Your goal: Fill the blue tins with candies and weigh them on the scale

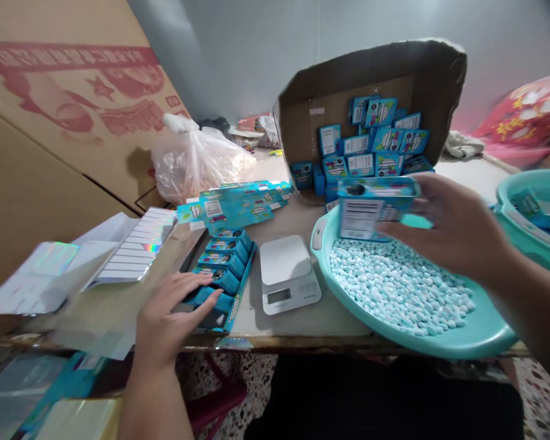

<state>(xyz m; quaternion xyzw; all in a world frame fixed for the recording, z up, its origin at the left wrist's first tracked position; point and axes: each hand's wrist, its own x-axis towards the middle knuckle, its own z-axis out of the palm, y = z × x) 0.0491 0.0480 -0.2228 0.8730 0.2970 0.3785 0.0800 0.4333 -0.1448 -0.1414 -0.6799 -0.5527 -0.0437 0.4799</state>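
Observation:
My right hand (453,229) is closed on a small blue candy box (371,208), holding it above a teal basin (458,342) filled with pale blue and white candies (394,287). My left hand (174,311) rests with fingers stretched out on a blue display tray (222,275) packed with several of the same small boxes, near the table's front edge. A small white kitchen scale (286,272) stands between the tray and the basin.
A tipped cardboard carton (371,79) at the back holds several more blue boxes. Flat unfolded blue cartons (233,205) lie behind the tray. A clear plastic bag (197,159), holographic sheets (132,244), big cardboard boxes (55,110) on the left, and a second teal basin (536,214) at right.

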